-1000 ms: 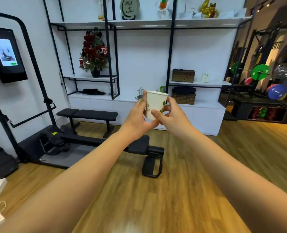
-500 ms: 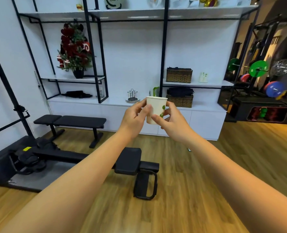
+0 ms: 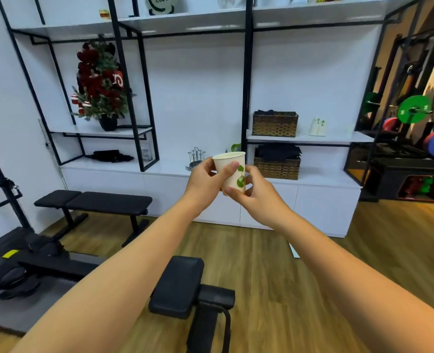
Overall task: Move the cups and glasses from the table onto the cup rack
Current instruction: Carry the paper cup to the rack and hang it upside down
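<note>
Long white cabinet worktop [image 3: 114, 165] along the far wall, under black-framed shelving. On it, a small wire cup rack [image 3: 196, 157] with upright prongs, standing on a dark saucer-like base, just left of the hands as seen from the head camera. Still well apart from the carried cup; floor and black padded gym bench [image 3: 96, 202] lie between.

Step in hand, as judged: carrying the cup to the rack. To do it well: keep the grip light, since a paper wall dents easily; likely turn the cup mouth-down only once near, then lower it straight over one prong so the light rack isn't knocked.

Both arms extended forward, near chest height. Left hand [image 3: 205, 183] wraps the white paper cup with green leaf print [image 3: 232, 171] from the left, thumb across its front. Right hand [image 3: 258, 197] pinches the lower side and base. Cup upright, mouth up, held in the air.
</note>
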{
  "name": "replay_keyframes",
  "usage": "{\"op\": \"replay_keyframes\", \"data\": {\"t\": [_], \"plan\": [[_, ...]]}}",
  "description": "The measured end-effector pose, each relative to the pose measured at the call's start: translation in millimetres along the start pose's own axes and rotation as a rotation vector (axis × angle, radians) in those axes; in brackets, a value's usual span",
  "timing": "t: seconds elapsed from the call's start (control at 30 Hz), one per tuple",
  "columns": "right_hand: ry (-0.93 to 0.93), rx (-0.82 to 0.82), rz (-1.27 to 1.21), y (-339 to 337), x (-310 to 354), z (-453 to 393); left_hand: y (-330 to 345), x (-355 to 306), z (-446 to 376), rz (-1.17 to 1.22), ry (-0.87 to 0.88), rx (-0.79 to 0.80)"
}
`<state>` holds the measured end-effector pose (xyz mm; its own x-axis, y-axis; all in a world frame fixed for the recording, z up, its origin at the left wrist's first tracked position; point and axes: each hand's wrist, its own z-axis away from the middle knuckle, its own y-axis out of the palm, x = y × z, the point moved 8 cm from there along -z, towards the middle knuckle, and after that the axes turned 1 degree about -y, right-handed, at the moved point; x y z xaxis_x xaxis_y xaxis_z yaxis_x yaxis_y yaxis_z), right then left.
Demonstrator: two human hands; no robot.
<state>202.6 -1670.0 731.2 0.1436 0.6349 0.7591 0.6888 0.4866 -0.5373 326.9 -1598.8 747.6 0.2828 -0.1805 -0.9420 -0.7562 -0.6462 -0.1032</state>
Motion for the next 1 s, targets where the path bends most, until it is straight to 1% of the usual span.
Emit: {"op": "replay_keyframes", "data": {"t": [0.2, 0.3, 0.53, 0.8, 1.0], "plan": [[-0.006, 0.014, -0.039, -51.4, -65.0, -107.0, 57.1, 20.5, -119.3, 0.036, -0.009, -0.046], [0.009, 0.025, -0.062, -60.3, -102.5, -145.3, 78.7, 45.2, -164.5, 0.051, -0.035, -0.071], [0.016, 0.069, -0.013, -63.7, -196.7, -242.1, 112.8, 100.5, -279.4, 0.081, -0.046, -0.142], [0.007, 0.044, -0.043, -64.9, -278.3, -414.5, 128.1, 153.6, -450.3, 0.048, -0.012, -0.185], [0.015, 0.056, -0.061, -60.8, -324.2, -535.3, 127.9, 187.3, -569.7, 0.035, -0.020, -0.207]]}}
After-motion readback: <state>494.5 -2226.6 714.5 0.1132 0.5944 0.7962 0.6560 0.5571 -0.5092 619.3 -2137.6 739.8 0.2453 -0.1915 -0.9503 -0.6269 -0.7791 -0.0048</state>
